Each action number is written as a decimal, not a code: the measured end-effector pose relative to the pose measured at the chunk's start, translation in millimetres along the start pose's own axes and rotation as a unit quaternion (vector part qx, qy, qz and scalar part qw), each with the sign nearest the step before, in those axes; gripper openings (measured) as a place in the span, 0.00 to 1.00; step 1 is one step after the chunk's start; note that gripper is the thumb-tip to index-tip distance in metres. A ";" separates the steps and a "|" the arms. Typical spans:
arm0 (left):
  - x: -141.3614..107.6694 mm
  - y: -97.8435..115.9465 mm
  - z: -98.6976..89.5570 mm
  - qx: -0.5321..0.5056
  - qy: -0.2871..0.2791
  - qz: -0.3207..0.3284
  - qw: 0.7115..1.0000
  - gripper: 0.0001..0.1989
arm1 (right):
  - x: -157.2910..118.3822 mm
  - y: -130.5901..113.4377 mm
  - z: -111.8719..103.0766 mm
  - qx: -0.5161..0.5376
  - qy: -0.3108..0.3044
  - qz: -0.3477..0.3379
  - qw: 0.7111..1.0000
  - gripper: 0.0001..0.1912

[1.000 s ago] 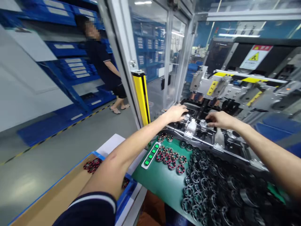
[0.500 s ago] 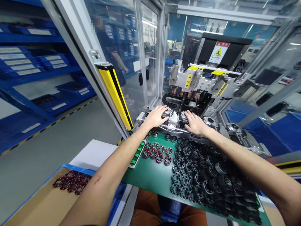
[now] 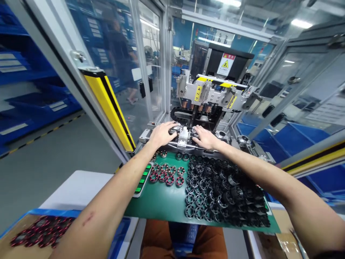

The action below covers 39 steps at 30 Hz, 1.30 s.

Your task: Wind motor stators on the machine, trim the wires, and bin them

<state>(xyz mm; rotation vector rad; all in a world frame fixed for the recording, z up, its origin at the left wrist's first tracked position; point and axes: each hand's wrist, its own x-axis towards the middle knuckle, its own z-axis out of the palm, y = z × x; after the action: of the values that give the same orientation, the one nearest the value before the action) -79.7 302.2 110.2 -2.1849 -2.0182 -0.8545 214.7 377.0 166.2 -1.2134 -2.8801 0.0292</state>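
Note:
My left hand [image 3: 162, 134] reaches over the left round metal holder [image 3: 176, 127] of the machine, its fingers and thumb curved round a metal ring there. On the matching holder to the right, my right hand [image 3: 205, 138] has its fingers over another metal ring [image 3: 194, 130], thumb low at the near side. Both rings are partly hidden by my fingers. Between the hands stands a silver clamp block [image 3: 183, 136]. Below them, on a green mat [image 3: 159, 205], lie several red-wound motor stators [image 3: 169, 180] and many dark bare stator cores [image 3: 203, 185].
Above the holders hangs the machine head [image 3: 212, 94] with yellow-black warning strips. Yellow sensor bars [image 3: 110, 111] flank the opening. A green-lit panel [image 3: 142, 180] lies left on the mat. A box [image 3: 16, 225] holds more wound stators. Behind the clear panel stands a person [image 3: 118, 54].
My view has turned right, so the machine and mat sit further left in the picture. Both hands stay at the same two holders. The person behind the panel has shifted slightly right.

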 end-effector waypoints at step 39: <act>-224.9 123.1 40.6 0.019 -0.044 0.067 0.997 0.07 | -457.1 53.2 189.2 0.183 0.337 0.412 0.827 0.38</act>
<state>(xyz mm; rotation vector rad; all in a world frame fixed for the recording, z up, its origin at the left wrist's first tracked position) 50.3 95.8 21.6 -2.3441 -1.8793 -0.7102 567.7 85.0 -27.8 -1.7881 -1.5221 0.1250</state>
